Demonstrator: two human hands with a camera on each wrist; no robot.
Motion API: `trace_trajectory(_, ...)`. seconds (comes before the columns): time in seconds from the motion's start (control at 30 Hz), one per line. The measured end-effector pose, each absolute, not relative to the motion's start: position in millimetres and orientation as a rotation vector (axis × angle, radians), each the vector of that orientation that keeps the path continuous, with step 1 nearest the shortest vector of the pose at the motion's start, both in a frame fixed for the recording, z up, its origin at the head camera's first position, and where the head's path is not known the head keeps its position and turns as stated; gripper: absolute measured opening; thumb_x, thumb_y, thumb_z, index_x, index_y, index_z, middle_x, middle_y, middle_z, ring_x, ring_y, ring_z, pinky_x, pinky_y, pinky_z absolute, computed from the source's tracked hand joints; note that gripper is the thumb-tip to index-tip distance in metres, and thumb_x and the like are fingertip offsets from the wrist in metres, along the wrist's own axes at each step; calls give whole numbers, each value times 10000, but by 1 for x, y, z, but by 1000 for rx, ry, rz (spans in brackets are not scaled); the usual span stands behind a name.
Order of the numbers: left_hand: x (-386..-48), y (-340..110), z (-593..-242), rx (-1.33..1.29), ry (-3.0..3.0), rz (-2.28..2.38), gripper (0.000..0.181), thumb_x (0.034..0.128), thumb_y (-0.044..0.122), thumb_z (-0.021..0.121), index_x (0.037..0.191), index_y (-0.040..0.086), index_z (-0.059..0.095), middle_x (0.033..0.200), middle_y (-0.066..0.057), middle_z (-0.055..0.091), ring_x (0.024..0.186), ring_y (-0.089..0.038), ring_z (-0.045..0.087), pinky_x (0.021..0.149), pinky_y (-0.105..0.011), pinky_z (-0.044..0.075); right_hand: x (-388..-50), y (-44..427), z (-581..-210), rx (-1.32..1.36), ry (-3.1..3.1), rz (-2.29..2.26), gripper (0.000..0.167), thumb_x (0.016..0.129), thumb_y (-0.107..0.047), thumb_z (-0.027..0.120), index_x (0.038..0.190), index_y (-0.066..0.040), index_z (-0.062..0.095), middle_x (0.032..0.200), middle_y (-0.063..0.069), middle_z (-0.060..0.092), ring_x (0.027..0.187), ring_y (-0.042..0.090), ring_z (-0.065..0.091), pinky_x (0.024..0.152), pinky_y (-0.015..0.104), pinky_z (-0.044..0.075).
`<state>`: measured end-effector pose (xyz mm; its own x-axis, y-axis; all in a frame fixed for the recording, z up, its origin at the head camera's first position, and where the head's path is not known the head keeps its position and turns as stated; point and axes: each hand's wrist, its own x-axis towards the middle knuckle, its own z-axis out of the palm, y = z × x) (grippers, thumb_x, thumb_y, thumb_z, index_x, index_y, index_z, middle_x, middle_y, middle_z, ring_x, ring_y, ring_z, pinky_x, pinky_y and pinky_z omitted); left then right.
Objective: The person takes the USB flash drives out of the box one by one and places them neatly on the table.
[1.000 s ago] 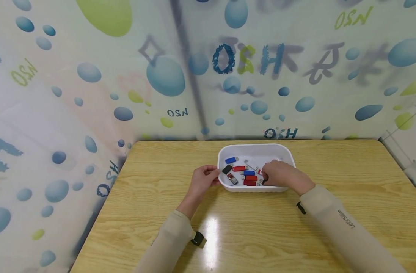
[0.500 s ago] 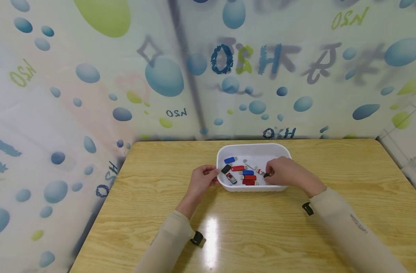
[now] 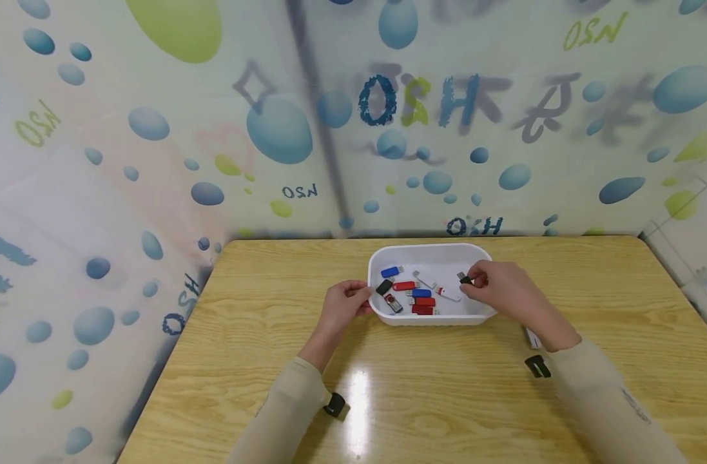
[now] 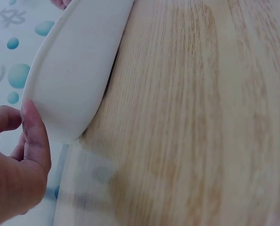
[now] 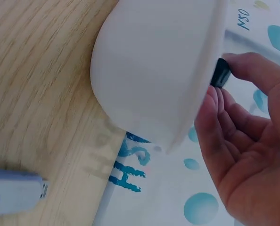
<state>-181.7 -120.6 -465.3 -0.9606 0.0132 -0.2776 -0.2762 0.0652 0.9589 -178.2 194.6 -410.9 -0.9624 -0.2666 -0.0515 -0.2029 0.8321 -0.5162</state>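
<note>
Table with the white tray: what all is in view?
Table: 1, tan, underneath
Tray: 1, white, on table
Backdrop: 1, pale, patterned, behind
Blue USB sticks: 2, blue, in tray
Red sticks: 3, red, in tray
Two-tone stick: 1, red-silver, in tray
Slim stick: 1, silvery, in tray
Red-marked stick: 1, white, in tray
Dark stick: 1, black, in tray
Held stick: 1, black, tray's right end
White object: 1, white, table's right
Wrist devices: 2, black, at wrists
Sleeves: 2, beige, arms
Left fingers: 1 hand, on tray rim
Right fingers: 1 hand, pinching held stick
</note>
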Motion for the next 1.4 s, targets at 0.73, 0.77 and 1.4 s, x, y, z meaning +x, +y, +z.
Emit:
trace_trajectory(0.73, -181, -124, -466, -269, 2115, 2003, 246, 1011, 96, 666, 1199, -61, 658, 1046, -220, 697, 786, -163, 673, 717, -262, 622, -132, 250, -410, -104, 3079, -914, 428, 985, -337, 719, 1152, 52, 663, 962, 151, 710, 870, 308, 667, 703, 438, 590)
trace_trajectory(0.77, -182, -124, -467, -270, 2115, 2001, 247, 1011, 97, 666, 1202, -60, 658, 1049, -221, 698, 788, -165, 675, 717, -262, 622, -131, 253, -411, -101, 3087, -916, 427, 983, -340, 722, 1146, 51, 666, 957, 148, 711, 866, 308, 668, 687, 413, 581)
trace_trajectory(1.4, -182, -122, -468, -253, 2105, 2021, 274, 1011, 79, 658, 1225, -92, 645, 1051, -241, 692, 763, -134, 659, 690, -226, 603, -106, 297, -422, 35, 3142, -828, 465, 989, -399, 701, 1126, 44, 672, 905, 114, 725, 789, 283, 671, 592, 319, 484)
